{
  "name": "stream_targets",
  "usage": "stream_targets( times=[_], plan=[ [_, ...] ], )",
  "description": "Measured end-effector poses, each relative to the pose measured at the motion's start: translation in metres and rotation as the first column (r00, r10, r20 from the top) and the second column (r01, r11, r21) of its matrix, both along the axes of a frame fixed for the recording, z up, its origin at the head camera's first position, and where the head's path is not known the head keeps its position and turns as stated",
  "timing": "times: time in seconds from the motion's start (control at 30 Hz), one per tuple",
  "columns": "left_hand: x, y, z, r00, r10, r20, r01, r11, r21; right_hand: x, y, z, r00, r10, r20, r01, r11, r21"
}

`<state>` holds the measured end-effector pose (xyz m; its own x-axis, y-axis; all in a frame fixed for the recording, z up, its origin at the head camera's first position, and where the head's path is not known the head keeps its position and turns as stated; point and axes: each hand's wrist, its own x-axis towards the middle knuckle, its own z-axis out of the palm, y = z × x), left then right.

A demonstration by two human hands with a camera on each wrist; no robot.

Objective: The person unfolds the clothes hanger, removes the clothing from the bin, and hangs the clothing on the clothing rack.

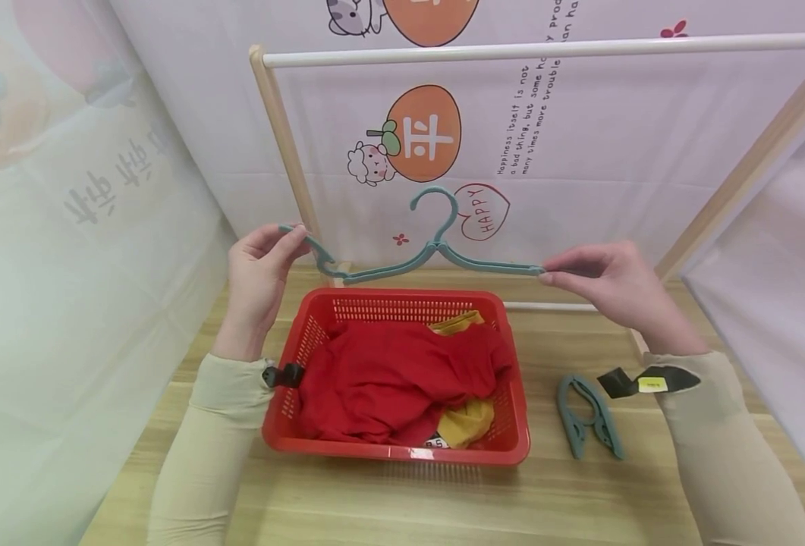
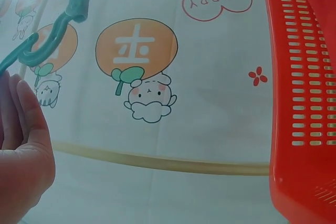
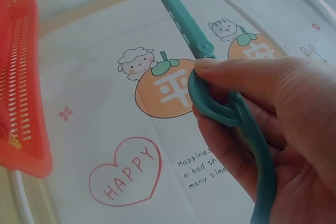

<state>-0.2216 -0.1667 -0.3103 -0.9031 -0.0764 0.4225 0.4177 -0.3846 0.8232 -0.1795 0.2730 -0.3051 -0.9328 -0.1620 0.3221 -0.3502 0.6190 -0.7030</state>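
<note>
A blue-green folding clothes hanger (image 1: 391, 271) is held up above the far rim of a red basket, its hook on top. My left hand (image 1: 260, 274) pinches the hanger's left end between thumb and fingers. At the other end, my right hand (image 1: 614, 284) grips the hanger's right arm. In the right wrist view, the thumb of that hand (image 3: 294, 108) lies on the hanger by a hinge, and part of the arm folds back over the palm. The left wrist view shows only part of the left hand (image 2: 26, 150), with the hanger's end above it.
The red basket (image 1: 272, 432) holds red cloth (image 1: 388, 364) and yellow cloth (image 1: 469, 425). A second hanger (image 1: 569, 417) lies folded on the wooden table (image 1: 347, 504), right of the basket. Behind stands a rack with a white rail (image 1: 484, 52) and wooden posts (image 1: 282, 136).
</note>
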Motion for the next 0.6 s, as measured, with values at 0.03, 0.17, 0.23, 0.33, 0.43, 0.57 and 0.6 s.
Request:
stream_targets(
  times=[0.03,0.17,0.23,0.33,0.43,0.57,0.6],
  plan=[
    [0.0,-0.001,-0.001,1.0,-0.001,-0.002,0.001,1.0,0.01,0.0,0.001,0.0,1.0,-0.003,-0.006,0.002,1.0,-0.007],
    [0.0,-0.005,-0.006,1.0,-0.005,0.024,0.004,0.999,0.032,0.002,0.005,0.002,1.0,-0.01,-0.013,0.01,0.999,-0.034],
    [0.001,-0.007,-0.009,0.999,-0.003,0.044,0.001,1.0,0.029,0.002,0.007,0.004,1.0,-0.014,-0.008,0.014,0.999,-0.04],
    [0.001,-0.01,-0.012,0.998,-0.003,0.063,0.002,1.0,0.024,0.004,0.011,0.006,1.0,-0.028,-0.001,0.028,0.999,-0.038],
    [0.0,-0.011,-0.015,0.997,-0.022,0.071,0.019,0.999,0.044,0.006,0.015,0.008,0.999,-0.048,0.017,0.049,0.998,-0.048],
    [0.0,-0.013,-0.019,0.995,-0.051,0.084,0.044,0.996,0.08,0.006,0.02,0.008,0.996,-0.075,0.038,0.078,0.995,-0.06],
    [0.0,-0.013,-0.02,0.995,-0.054,0.089,0.047,0.995,0.084,0.006,0.02,0.008,0.996,-0.079,0.037,0.081,0.995,-0.066]
  ],
)
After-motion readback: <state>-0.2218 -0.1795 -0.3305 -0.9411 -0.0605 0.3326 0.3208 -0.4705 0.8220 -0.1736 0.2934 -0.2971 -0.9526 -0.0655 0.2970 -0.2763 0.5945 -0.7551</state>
